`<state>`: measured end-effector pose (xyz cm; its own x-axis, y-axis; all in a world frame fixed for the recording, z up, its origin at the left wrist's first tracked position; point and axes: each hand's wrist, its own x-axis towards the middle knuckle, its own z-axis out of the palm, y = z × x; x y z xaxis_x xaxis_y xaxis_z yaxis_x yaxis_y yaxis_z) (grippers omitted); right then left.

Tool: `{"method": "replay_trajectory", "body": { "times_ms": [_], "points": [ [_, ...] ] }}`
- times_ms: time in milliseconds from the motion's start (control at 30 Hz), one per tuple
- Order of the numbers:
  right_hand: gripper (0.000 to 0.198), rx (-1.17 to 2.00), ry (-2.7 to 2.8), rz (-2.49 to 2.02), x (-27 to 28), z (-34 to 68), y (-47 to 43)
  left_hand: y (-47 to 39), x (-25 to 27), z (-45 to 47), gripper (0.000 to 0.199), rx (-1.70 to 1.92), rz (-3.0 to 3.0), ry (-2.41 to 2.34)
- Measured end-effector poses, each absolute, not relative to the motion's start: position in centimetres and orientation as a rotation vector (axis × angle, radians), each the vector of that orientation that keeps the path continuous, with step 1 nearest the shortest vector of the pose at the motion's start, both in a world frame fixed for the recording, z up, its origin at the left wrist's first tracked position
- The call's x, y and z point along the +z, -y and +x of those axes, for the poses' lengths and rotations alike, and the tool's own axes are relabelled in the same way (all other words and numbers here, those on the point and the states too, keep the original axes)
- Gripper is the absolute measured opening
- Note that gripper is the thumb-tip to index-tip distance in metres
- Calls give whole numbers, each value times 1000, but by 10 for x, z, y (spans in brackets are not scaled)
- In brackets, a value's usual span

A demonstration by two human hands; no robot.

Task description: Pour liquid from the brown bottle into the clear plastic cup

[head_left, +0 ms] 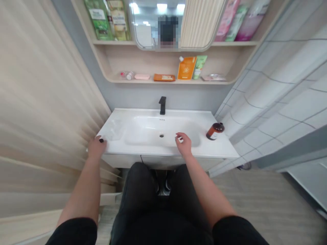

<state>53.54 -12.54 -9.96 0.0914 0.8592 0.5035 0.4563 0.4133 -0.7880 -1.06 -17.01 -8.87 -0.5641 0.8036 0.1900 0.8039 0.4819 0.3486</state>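
Observation:
At the left end of the white countertop [158, 150], my left hand [96, 148] is closed, with a small black round piece [101, 140] showing at its thumb and forefinger. What else it holds is hidden. Just right of it lies a crumpled clear plastic bag [115, 129]. Over the front right part of the basin [145, 132] is my right hand [184, 144], its fingers curled together. Something whitish shows between those fingers, too small to name. Further right stands a brown bottle [215, 131] with a pale label and a dark top.
A black faucet [162, 105] rises behind the basin. Above, a wall shelf [143, 81] carries an orange pouch [187, 68], a green tube [199, 67] and small packs under a mirror [148, 30]. A curtain [46, 85] hangs left; a tiled wall [276, 98] stands right.

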Motion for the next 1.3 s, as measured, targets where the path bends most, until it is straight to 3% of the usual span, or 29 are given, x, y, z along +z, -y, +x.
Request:
{"method": "replay_trajectory", "body": {
  "times_ms": [67,200,267,367,467,567,800,1067,1300],
  "points": [
    [23,273,1411,-1317,-100,570,139,173,-95,-12,44,-662,-1495,2661],
    [44,-56,1073,-1504,-107,656,154,188,-105,-11,26,-802,-1384,2653],
    [67,-125,969,-1534,-110,696,149,198,-109,-4,21,-1025,-1237,2690],
    [115,14,997,-1571,-113,739,124,213,-109,19,28,-1609,-1121,2634],
    [136,224,1029,-1585,-114,760,91,225,-99,51,36,-2076,-1107,2421],
    [132,318,983,-1573,-115,766,66,235,-81,80,44,-2278,-1169,2327],
    [79,312,1016,-1754,-105,764,62,255,-66,125,55,-2637,-1388,2244],
    [80,273,1195,-1504,-59,711,138,270,-39,195,48,-2545,-1862,2285],
    [78,673,1393,-1206,-31,613,236,278,36,295,34,-3056,-2134,1664]
  ]
}}
